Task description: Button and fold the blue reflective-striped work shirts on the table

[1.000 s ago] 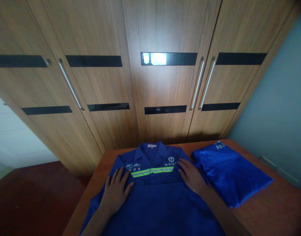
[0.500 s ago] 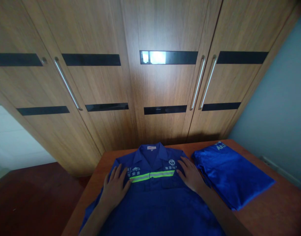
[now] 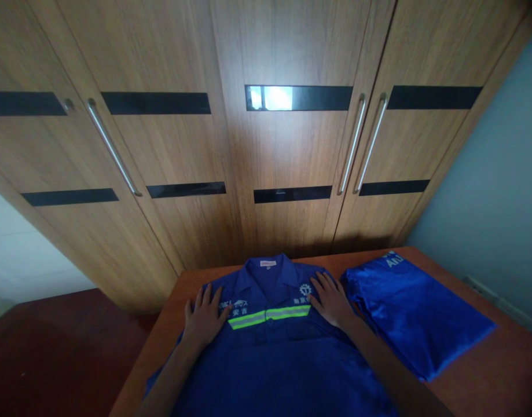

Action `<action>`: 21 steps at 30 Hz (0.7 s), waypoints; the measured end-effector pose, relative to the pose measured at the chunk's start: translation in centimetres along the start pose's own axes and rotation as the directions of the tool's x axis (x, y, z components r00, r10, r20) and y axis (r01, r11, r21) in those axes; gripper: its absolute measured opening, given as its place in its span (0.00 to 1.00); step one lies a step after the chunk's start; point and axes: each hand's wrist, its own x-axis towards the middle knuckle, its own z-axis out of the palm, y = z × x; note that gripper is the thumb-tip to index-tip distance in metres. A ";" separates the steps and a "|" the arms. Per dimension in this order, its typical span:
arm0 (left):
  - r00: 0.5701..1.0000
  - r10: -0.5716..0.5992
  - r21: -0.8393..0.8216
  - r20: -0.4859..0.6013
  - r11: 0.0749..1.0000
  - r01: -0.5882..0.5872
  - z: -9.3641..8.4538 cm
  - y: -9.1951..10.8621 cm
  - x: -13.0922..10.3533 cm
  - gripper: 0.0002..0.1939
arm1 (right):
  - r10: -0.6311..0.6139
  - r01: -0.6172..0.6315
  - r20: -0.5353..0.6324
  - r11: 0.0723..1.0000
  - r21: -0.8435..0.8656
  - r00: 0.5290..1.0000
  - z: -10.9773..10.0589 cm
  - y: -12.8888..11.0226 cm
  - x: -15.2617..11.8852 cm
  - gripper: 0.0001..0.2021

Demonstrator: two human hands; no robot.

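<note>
A dark blue work jacket (image 3: pixel 270 359) lies spread on the reddish-brown table (image 3: pixel 161 324), its collar toward the wardrobe. A yellow-green and silver reflective strip crosses its chest, with white print above. My left hand (image 3: pixel 205 315) rests flat on the jacket's left shoulder area, fingers spread. On the other side, my right hand (image 3: pixel 331 298) lies on the cloth beside the white gear logo, its fingers apart. The lower part of the jacket runs out of the frame.
A folded bright blue garment (image 3: pixel 417 313) lies on the table to the right of the jacket. Behind the table stands a wooden wardrobe (image 3: pixel 283 150) with metal handles. A pale wall (image 3: pixel 491 191) is at the right.
Both hands have moved slightly up the jacket toward its shoulders. They remain flat on the cloth.
</note>
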 end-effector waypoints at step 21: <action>0.985 -0.067 -0.286 0.159 0.952 0.111 -1.0 6.2 13.7 0.15 | -0.342 0.332 0.034 0.927 0.174 0.939 0.0 -6.0 4.3 0.27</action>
